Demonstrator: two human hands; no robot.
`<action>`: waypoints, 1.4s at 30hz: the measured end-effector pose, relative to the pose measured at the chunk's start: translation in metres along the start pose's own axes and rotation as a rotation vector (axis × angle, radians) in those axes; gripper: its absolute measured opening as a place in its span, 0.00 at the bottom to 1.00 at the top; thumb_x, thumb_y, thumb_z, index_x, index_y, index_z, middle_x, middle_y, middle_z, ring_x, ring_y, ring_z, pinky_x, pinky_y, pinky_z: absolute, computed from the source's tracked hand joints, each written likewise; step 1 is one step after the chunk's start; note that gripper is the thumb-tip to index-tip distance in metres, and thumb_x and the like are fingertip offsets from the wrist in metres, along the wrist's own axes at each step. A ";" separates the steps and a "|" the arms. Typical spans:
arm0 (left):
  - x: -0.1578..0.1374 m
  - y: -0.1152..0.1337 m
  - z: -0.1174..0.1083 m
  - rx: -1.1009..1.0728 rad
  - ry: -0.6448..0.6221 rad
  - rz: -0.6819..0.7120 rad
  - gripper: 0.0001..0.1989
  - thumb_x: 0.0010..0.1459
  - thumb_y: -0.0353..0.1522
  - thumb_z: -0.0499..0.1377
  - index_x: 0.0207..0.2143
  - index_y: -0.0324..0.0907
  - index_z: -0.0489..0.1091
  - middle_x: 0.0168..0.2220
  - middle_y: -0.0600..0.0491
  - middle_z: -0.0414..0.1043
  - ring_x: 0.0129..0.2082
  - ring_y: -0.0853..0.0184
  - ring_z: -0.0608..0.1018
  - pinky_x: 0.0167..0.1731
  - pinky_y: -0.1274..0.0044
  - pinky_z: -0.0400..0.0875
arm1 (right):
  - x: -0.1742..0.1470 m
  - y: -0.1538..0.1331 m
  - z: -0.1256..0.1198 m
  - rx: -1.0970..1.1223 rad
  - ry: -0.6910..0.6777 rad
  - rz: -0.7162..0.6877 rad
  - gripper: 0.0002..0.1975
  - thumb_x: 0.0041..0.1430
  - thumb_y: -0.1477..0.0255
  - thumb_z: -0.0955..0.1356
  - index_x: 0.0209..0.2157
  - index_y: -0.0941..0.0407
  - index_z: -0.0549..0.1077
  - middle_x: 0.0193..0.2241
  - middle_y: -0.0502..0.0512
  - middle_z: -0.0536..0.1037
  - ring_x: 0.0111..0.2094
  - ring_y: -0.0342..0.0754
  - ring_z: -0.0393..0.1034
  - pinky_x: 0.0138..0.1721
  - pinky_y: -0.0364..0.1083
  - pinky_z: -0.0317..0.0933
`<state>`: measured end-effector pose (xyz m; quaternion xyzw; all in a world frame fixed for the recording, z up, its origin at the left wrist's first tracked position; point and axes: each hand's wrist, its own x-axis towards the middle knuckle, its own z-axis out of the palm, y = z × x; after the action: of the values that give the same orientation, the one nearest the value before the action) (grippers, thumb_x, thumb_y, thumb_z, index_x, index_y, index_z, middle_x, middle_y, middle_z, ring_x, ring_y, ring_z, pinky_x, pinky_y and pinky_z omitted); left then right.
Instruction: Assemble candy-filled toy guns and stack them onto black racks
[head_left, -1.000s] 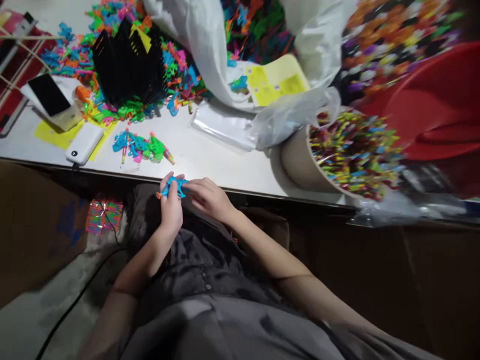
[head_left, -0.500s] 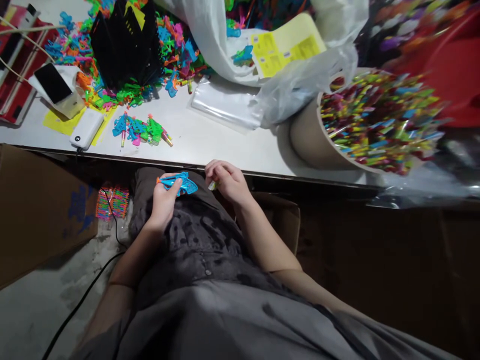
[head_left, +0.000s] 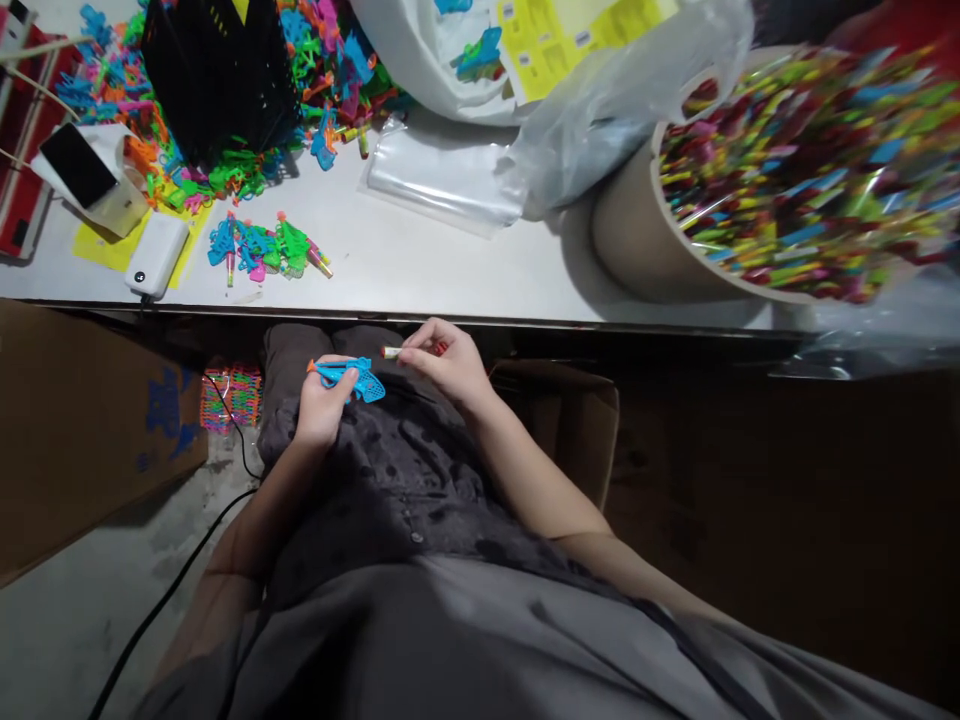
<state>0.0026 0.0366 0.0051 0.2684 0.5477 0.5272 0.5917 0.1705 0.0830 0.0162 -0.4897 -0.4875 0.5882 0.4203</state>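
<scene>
Over my lap, my left hand (head_left: 322, 405) is closed around a blue toy gun (head_left: 367, 382) with an orange tip pointing left, my thumb lying on its side. To the right, my right hand (head_left: 450, 368) pinches a small tube (head_left: 391, 352) with a pale end, which points toward the toy gun without touching it. Something red shows among the right fingers; I cannot make out what it is. On the table (head_left: 420, 265) ahead lies a small cluster of blue and green toy guns (head_left: 262, 248) with little candy-like tubes beside them.
A beige bucket (head_left: 630, 240) full of colourful wrapped pieces stands at the right. Clear plastic bags (head_left: 446, 180) lie mid-table. At the left are a black basket (head_left: 217, 80), a white power bank (head_left: 157, 252) and a phone (head_left: 79, 165). Cardboard boxes (head_left: 82, 430) flank my legs.
My right hand has turned and its fingers have extended, bringing the small tube into view. My left hand keeps the blue toy gun, nearly in place. The view has shifted slightly.
</scene>
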 end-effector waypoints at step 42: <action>0.022 0.002 -0.009 0.236 -0.058 0.137 0.11 0.48 0.36 0.65 0.31 0.40 0.70 0.29 0.55 0.72 0.29 0.73 0.74 0.32 0.81 0.68 | 0.006 0.021 0.008 -0.249 -0.293 -0.078 0.16 0.56 0.58 0.66 0.39 0.56 0.72 0.36 0.54 0.77 0.36 0.46 0.70 0.39 0.46 0.65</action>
<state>-0.0100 0.0545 -0.0038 0.3880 0.5690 0.4903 0.5342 0.1610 0.0838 -0.0053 -0.4277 -0.6311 0.5716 0.3035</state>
